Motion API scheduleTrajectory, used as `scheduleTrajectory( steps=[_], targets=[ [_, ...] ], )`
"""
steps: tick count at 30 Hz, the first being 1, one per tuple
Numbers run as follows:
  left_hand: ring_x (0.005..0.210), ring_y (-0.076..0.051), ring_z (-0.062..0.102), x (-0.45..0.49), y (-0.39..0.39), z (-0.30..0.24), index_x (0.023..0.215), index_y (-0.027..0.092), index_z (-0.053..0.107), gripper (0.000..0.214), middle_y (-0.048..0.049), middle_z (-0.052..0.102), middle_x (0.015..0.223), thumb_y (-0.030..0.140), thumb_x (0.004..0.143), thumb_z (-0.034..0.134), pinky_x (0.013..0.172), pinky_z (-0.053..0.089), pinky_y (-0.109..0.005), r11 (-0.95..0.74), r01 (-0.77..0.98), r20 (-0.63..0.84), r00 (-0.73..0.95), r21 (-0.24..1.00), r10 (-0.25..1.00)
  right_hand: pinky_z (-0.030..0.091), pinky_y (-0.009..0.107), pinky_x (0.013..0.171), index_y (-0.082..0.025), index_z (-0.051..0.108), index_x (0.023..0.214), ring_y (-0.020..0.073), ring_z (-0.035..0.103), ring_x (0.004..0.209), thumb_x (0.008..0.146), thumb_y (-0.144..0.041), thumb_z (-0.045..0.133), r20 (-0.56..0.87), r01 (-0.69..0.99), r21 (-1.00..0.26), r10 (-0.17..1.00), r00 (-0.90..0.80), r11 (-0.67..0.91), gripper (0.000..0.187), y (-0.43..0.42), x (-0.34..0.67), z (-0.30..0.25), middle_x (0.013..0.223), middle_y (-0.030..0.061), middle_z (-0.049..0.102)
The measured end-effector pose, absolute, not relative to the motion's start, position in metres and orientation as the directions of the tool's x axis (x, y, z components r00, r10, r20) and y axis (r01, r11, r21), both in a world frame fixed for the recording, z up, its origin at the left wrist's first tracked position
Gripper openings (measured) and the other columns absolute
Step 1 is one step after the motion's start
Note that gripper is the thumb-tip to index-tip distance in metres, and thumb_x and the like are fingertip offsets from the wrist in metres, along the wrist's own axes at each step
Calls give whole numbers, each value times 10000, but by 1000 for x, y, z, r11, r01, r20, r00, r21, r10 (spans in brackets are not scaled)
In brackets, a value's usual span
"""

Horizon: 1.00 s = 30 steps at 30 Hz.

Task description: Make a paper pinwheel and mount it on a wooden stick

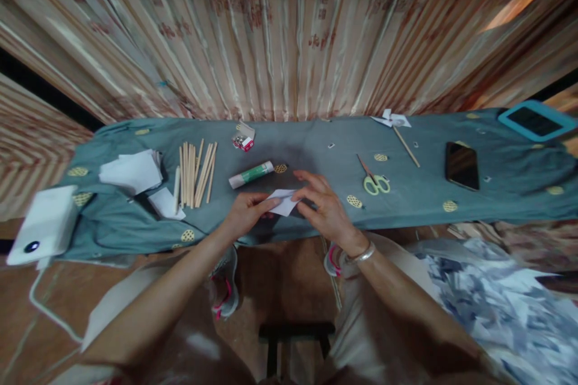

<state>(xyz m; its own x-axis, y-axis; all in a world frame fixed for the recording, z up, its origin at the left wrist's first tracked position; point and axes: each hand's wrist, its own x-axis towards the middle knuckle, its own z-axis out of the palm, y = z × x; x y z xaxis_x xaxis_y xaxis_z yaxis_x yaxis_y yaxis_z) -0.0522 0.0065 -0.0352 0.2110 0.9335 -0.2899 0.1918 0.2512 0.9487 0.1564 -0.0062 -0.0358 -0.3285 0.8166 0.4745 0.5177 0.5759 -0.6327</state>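
Observation:
Between my two hands, just over the front of the cloth-covered table, is a small folded piece of white paper (285,204). My left hand (247,212) pinches its left side, thumb on top. On the other side, my right hand (321,203) grips the upper right edge between thumb and finger, its other fingers partly spread. Behind my left hand lies a glue stick (251,174) with a green label. To the right of my right hand are scissors (374,183) with pale green handles. A paper pinwheel (392,119) on a wooden stick lies farther back.
Left on the table are several wooden sticks (197,174), a stack of white paper (132,171) and a small box of pins (244,137). A white device (44,224) with a cable sits at the left end. A phone (461,166) and blue-framed tablet (536,120) lie right.

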Motion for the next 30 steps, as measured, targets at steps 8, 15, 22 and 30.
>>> scheduleTrajectory(
  steps=[8,15,22,30],
  targets=[
    [520,-116,513,-53,9,-29,613,130,716,438,-22,630,547,541,511,827,528,403,-241,321,53,-324,62,946,944,437,471,1063,-234,700,914,253,512,1287,852,-115,544,498,544,-624,822,-277,561,205,-6,150,-31,1410,90,559],
    [527,-120,523,-52,10,-22,645,118,736,469,-26,664,574,513,437,882,524,392,-240,320,-46,-322,-47,946,946,415,474,1093,-254,701,914,229,503,1320,846,-108,496,482,520,-706,864,-145,481,260,-3,151,-35,1411,77,557],
    [505,-122,508,-51,9,-23,617,123,721,441,-20,639,552,513,483,875,496,376,-243,270,-49,-272,-43,962,961,395,466,1118,-257,701,901,235,529,1303,847,-198,539,405,371,-844,914,-32,387,181,4,151,-38,1387,70,582],
    [490,-108,492,-52,10,-29,590,122,714,459,-16,624,533,529,454,877,474,361,-226,263,-67,-267,-59,963,962,416,461,1067,-225,677,996,275,564,1251,788,-391,691,321,306,-913,939,128,270,267,10,150,-33,1370,121,600]
  ],
)
